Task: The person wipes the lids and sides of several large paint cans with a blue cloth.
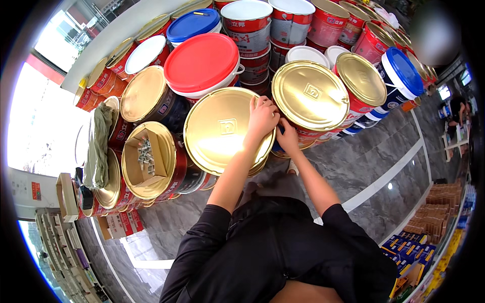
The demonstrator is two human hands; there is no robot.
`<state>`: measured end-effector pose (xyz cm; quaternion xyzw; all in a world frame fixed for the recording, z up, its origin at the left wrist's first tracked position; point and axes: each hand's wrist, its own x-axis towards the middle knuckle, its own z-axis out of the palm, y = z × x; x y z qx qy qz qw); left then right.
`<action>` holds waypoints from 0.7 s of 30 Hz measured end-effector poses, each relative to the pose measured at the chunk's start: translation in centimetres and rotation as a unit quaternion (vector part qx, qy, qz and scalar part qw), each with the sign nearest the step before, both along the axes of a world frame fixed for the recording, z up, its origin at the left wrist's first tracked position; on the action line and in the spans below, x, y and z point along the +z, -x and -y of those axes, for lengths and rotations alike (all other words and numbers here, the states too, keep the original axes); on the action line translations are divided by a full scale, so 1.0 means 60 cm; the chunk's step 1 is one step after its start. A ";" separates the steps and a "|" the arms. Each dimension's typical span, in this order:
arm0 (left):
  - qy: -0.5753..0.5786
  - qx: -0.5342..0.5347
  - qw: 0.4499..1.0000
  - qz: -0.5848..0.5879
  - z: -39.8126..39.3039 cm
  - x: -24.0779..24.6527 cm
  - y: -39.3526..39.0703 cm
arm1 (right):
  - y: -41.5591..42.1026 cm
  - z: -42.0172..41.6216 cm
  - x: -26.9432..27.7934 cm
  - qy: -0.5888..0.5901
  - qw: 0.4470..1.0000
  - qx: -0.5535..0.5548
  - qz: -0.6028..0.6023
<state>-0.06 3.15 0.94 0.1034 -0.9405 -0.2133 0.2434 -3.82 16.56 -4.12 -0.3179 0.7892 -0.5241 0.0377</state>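
A metal paint bucket with a gold lid (216,142) stands directly before me. My left hand (262,116) rests across the right side of this lid, its fingers curled over the rim. Close by, my right hand (288,137) reaches into the narrow gap on the bucket's right side; its fingertips are partly hidden there. Another gold-lidded paint bucket (303,89), red around the side, stands just right of both hands. Behind the front bucket is a white plastic pail with a red lid (201,62).
An open cardboard box (137,174) of small metal parts sits on a gold lid at left, near a folded olive cloth (99,147). Blue-lidded pails (404,72) are stacked at right. Boxed goods (409,246) line the lower right floor. A person (456,108) is far right.
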 end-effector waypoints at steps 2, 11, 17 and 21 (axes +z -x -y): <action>0.002 0.000 1.000 -0.007 0.001 -0.002 0.004 | -0.004 -0.005 -0.001 0.006 1.000 -0.003 -0.022; 0.000 -0.002 1.000 -0.005 -0.001 0.000 0.003 | -0.002 -0.016 0.018 -0.040 0.993 0.031 -0.105; -0.003 -0.005 1.000 -0.009 -0.003 0.002 0.001 | 0.000 -0.018 0.020 -0.034 0.990 0.050 -0.130; -0.001 -0.002 1.000 -0.014 0.002 -0.003 0.001 | -0.005 -0.018 0.018 -0.026 0.991 0.041 -0.126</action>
